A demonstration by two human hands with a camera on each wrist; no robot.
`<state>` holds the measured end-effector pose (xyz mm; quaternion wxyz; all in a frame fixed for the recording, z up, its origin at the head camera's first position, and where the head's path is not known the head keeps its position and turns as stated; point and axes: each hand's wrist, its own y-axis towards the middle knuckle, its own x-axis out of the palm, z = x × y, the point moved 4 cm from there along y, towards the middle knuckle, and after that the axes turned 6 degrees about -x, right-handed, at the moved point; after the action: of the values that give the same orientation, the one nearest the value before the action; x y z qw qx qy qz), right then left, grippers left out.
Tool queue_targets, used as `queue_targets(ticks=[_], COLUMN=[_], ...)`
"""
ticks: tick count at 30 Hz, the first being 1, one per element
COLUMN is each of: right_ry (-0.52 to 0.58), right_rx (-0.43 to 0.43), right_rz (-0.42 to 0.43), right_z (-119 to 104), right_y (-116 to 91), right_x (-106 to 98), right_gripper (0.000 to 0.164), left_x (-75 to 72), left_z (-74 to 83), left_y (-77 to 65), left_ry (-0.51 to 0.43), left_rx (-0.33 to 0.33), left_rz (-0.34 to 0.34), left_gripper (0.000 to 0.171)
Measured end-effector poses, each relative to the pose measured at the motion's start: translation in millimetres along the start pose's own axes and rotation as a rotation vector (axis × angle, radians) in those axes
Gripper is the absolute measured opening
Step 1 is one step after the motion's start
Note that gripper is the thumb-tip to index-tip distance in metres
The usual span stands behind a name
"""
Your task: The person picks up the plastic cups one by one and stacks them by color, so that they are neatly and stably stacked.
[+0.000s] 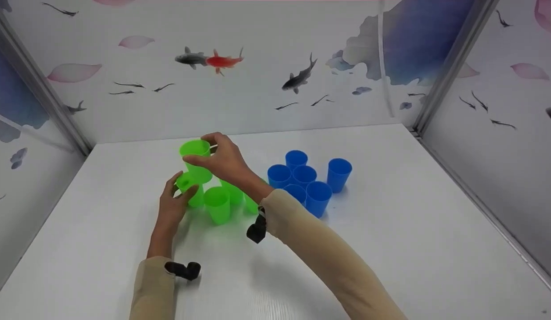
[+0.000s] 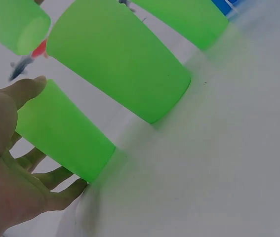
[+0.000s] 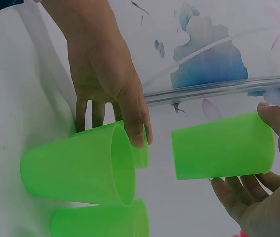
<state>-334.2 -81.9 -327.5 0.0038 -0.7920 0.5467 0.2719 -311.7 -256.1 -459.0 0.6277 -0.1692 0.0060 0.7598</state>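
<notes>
In the head view, my right hand (image 1: 225, 158) holds a green cup (image 1: 199, 172) raised at the left, thumb on its near side and fingers on the far side. Just below, my left hand (image 1: 170, 208) has its thumb and fingers around another green cup (image 1: 196, 198), which stands on the table. A third green cup (image 1: 219, 210) stands upright to its right, and more green cups (image 1: 234, 194) are partly hidden by the right arm. The right wrist view shows the raised cup (image 3: 223, 148) apart from the standing green cups (image 3: 75, 165).
Several blue cups (image 1: 319, 200) stand in a close group right of the right forearm. One blue cup (image 1: 339, 174) stands slightly apart on their right. The white table (image 1: 413, 231) meets patterned walls (image 1: 257, 98) at the back and sides.
</notes>
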Motion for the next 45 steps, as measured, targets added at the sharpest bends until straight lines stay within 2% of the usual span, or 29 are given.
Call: queue_targets(ticks=[14, 20, 33, 45], right_ry=[0.01, 0.029, -0.013, -0.057], right_rx=[-0.004, 0.003, 0.022, 0.064], right_rz=[0.036, 0.055, 0.009, 0.001], right_z=[11.6, 20.1, 23.0, 33.3], right_y=[15.0, 17.3, 15.6, 11.4], right_x=[26.6, 32.5, 51.8, 61.2], right_gripper=[0.068, 0.069, 0.069, 0.069], left_x=[-2.4, -2.7, -5.2, -4.9], left_z=[1.1, 1.7, -1.6, -1.1], left_y=[1.6, 0.0, 1.2, -0.4], left_ry=[0.032, 0.032, 0.061, 0.072], left_rx=[-0.03, -0.02, -0.027, -0.031], left_rz=[0.011, -0.001, 0.003, 0.008], left_gripper=[0.091, 0.091, 0.1, 0.09])
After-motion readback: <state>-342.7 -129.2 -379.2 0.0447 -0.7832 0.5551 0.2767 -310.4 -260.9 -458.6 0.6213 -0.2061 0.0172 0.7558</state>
